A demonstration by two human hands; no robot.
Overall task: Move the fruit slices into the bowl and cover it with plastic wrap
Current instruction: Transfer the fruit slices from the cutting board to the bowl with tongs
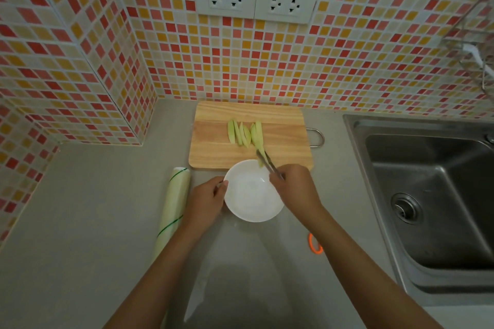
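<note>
Nearest the camera, on the grey counter (80, 222), lies a loose sheet of clear plastic film (208, 275) between the two forearms. Beyond it sits the white bowl (251, 195), with nothing in it. At its left rim the left hand (207, 197) pinches the edge, thumb over the lip. To the left of that hand lies the roll of plastic wrap (173, 203), pointing away from the camera. At the bowl's right side the right hand (294, 185) is closed around metal tongs (268, 164) — their tips clamp one green fruit slice (261, 156) over the near edge of the wooden cutting board (283, 125), just past the bowl's far rim. Farther back, the remaining slices (242, 132) stand in a row mid-board. A small orange object (315, 244) lies by the right forearm — beside it, the steel sink (427, 195).
</note>
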